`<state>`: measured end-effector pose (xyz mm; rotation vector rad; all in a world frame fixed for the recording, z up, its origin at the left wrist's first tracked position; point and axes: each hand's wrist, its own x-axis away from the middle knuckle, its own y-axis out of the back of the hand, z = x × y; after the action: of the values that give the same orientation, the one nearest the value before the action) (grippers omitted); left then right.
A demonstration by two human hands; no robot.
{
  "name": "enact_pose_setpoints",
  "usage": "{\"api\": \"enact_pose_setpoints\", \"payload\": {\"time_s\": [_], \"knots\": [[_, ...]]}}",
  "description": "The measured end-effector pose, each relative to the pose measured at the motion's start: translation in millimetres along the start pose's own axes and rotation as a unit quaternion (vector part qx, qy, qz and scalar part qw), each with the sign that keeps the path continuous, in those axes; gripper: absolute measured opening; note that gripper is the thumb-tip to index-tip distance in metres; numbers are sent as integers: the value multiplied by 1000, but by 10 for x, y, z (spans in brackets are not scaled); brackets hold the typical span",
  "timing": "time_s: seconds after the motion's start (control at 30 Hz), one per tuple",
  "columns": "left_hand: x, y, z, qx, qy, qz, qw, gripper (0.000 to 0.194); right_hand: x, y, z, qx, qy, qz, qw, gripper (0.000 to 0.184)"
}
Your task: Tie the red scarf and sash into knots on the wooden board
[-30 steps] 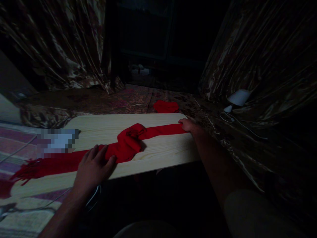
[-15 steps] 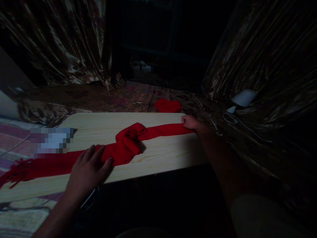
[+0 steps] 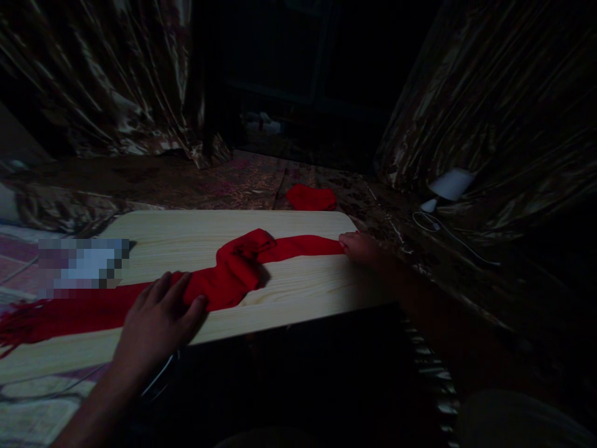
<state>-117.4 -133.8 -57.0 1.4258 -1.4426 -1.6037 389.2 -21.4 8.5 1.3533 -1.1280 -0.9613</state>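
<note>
A long red scarf [image 3: 233,274] lies stretched across a pale wooden tabletop [image 3: 298,292], bunched and twisted near its middle. Its fringed end reaches the table's left side. My left hand [image 3: 156,311] rests flat on the left part of the scarf, fingers spread. At the table's right end, my right hand [image 3: 364,247] is closed around the scarf's narrow far end. What lies inside that grip is hidden by the fingers.
Behind the table, a red cloth bundle [image 3: 311,197] sits on a patterned ledge. A small white lamp [image 3: 451,184] with its cord is at the right. A blurred-out flat object [image 3: 88,264] lies at the left. Dark patterned curtains [image 3: 125,81] hang behind.
My right hand has turned slightly and come a little nearer, with the scarf's end still in it. My left hand stays on the scarf. The whole view has shifted slightly.
</note>
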Motion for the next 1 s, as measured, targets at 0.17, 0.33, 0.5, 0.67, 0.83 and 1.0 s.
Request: {"api": "enact_pose_setpoints", "payload": {"time_s": [0.17, 0.33, 0.5, 0.67, 0.83, 1.0], "knots": [[14, -34, 50, -65, -56, 4, 996, 31, 82, -144, -72, -66, -29, -53, 996, 22], [-6, -19, 26, -99, -50, 4, 994, 34, -40, -92, -210, -155, -57, -14, 986, 21], [-2, -19, 28, -142, -76, -10, 987, 37, -172, -47, -247, -141, -55, -32, 988, 24], [12, -24, 51, -165, -88, -7, 982, 35, -270, -79, -245, -55, -81, -135, 986, 22], [13, -35, 46, -156, -79, -18, 984, 33, -344, -103, -322, -40, -44, -92, 994, 29], [9, -39, 40, -101, -50, -2, 994, 32, -374, -98, -351, -70, -37, -3, 997, 39]]}}
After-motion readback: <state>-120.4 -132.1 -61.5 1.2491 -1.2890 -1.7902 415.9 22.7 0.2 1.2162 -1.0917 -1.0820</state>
